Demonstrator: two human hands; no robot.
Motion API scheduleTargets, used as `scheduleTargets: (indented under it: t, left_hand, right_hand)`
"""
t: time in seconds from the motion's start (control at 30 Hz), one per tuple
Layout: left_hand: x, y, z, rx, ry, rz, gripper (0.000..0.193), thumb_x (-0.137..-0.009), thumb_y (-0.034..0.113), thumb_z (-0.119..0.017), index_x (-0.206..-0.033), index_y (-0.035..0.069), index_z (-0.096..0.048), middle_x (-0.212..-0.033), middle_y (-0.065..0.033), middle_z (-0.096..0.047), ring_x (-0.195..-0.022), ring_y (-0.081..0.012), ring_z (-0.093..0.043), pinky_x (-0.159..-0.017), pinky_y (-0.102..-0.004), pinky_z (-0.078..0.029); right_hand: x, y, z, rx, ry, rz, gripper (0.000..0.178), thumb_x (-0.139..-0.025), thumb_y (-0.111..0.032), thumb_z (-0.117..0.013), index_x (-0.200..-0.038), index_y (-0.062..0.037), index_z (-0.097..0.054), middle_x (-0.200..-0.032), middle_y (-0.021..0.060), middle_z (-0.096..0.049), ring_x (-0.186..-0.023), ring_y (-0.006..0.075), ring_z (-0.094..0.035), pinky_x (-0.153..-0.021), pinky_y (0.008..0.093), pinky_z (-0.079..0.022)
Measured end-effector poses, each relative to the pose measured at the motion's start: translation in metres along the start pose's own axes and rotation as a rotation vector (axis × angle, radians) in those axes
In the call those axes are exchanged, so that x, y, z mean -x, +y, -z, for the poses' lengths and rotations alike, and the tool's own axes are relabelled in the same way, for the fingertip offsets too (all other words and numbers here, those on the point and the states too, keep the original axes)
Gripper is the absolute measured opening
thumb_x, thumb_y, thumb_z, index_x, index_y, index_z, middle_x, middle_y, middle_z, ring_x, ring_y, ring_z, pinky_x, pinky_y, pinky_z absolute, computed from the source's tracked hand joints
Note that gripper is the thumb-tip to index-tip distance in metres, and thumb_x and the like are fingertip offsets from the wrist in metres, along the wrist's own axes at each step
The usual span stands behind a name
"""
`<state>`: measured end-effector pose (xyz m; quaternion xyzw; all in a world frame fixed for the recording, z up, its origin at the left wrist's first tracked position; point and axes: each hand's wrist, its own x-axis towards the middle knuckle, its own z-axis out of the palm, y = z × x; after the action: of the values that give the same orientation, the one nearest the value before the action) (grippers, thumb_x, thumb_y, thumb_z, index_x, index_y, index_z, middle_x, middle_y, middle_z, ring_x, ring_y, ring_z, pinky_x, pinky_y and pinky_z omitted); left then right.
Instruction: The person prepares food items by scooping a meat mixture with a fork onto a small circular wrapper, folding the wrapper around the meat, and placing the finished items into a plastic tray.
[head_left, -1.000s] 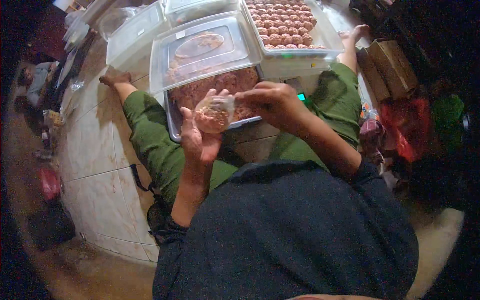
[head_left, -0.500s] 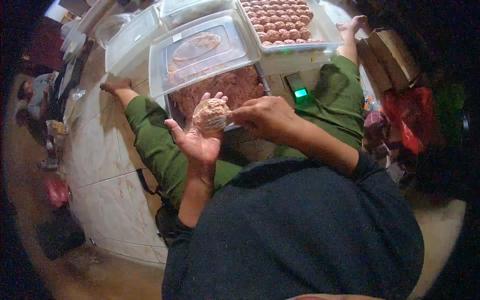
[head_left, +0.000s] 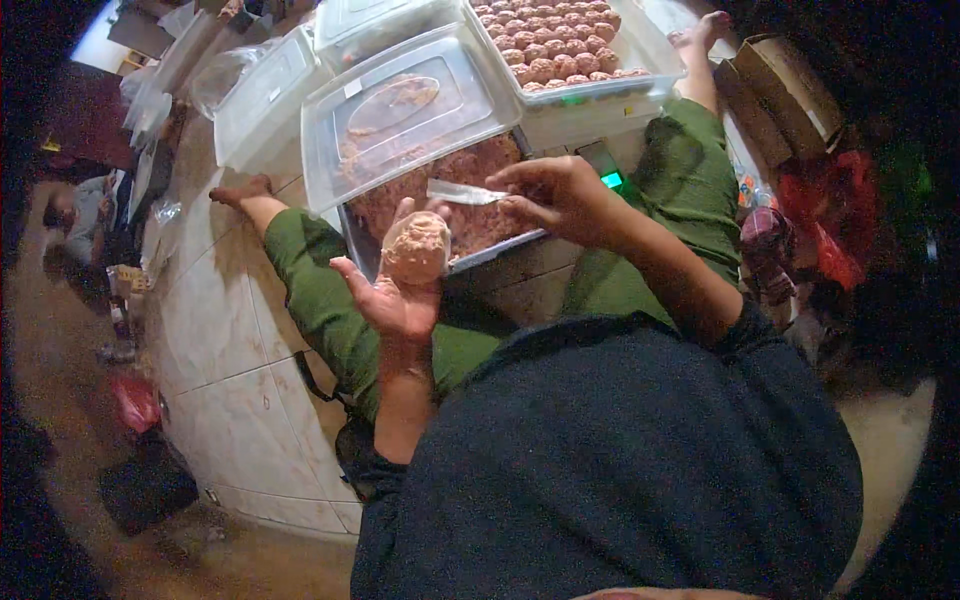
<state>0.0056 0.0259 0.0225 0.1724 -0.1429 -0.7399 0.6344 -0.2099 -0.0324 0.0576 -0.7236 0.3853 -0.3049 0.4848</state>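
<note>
Left hand (head_left: 403, 303): palm up, grip wide, thumb spread away; supporting, rather than clasping, one rounded ball of mixture (head_left: 417, 247), pale and knobbly, edged by a thin translucent rim whose nature could not be told.

Right hand (head_left: 568, 200): grip narrow, thumb and fingers pinching one end of a translucent strip (head_left: 462, 192), whitish, exact kind uncertain; its free end pointed left, near the ball, above the tray.

Grey tray (head_left: 500, 251): set between the legs on the tiled floor (head_left: 225, 325), holding reddish-brown mixture (head_left: 480, 160), partly covered by a smeared translucent lid (head_left: 420, 115).

Clear container (head_left: 605, 88): beyond the tray, bearing rows of shaped balls (head_left: 560, 45).

Condition, as judged: the ball was liable to roll off, since the palm lay flat beneath it and no finger closed over it. It could also have cracked or slumped if the mixture was soft and the hand tilted. The strip, limp and held at one end only, might have dropped or stuck to the mixture.

Markings: one small white label (head_left: 352, 88) on the lid, too small to read; a lit green display (head_left: 612, 180) beside the right leg, figures not legible; no brand made out.
</note>
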Motion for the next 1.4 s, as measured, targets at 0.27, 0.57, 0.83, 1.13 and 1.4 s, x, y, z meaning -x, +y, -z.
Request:
scheduleTargets:
  t: [0.27,0.57,0.83,1.13,1.4]
  left_hand:
    - [0.005,-0.022,-0.006,-0.277,-0.101,0.311,0.092,-0.078,0.067,-0.038,-0.138,0.003,-0.011,-0.133,-0.0188,-0.033,-0.119,-0.0284,-0.040,-0.099,-0.0404,-0.033]
    - [0.005,0.006,-0.021,-0.642,-0.204,-0.046,0.078,-0.072,-0.006,-0.054,-0.138,0.006,-0.013,-0.133,-0.0192,-0.034,-0.116,-0.0262,-0.044,-0.096,-0.0372,-0.039]
    - [-0.007,-0.004,-0.047,-0.963,-0.121,-0.359,0.090,-0.067,-0.001,-0.069,-0.137,0.005,-0.013,-0.122,-0.0206,-0.047,-0.111,-0.0266,-0.049,-0.090,-0.0343,-0.045]
    - [-0.009,-0.012,-0.036,-0.966,-0.160,-0.525,0.083,-0.069,0.002,-0.070,-0.135,0.005,-0.020,-0.114,-0.0191,-0.054,-0.101,-0.0213,-0.054,-0.081,-0.0291,-0.048]
    - [-0.006,-0.004,-0.023,-0.943,0.052,-0.561,0.073,-0.068,0.005,-0.072,-0.129,0.001,-0.031,-0.097,-0.0111,-0.060,-0.088,-0.0187,-0.058,-0.078,-0.0281,-0.047]
  right_hand:
    - [-0.028,0.038,-0.012,0.023,-0.469,-0.029,0.023,-0.077,-0.012,-0.060,-0.097,-0.0008,-0.064,-0.084,0.0065,-0.066,-0.074,0.0110,-0.059,-0.068,0.0263,-0.047]
    - [-0.023,0.017,-0.017,-0.576,-0.180,-0.244,0.018,-0.087,-0.024,-0.054,-0.086,-0.0062,-0.057,-0.067,-0.0032,-0.054,-0.059,0.0041,-0.048,-0.052,0.0200,-0.039]
    - [-0.002,-0.026,-0.028,-0.933,-0.105,-0.247,0.025,-0.092,-0.024,-0.045,-0.102,-0.0033,-0.055,-0.091,0.0039,-0.062,-0.081,0.0103,-0.058,-0.072,0.0241,-0.045]
    - [0.013,-0.008,-0.077,-0.851,0.052,-0.054,0.032,-0.093,-0.021,-0.043,-0.120,-0.0030,-0.043,-0.095,0.0055,-0.060,-0.089,0.0164,-0.057,-0.086,0.0270,-0.041]
    - [0.001,0.015,-0.058,0.017,0.087,0.132,0.021,-0.080,-0.007,-0.051,-0.098,-0.0073,-0.042,-0.063,0.0153,-0.052,-0.057,0.0341,-0.056,-0.051,0.0395,-0.043]
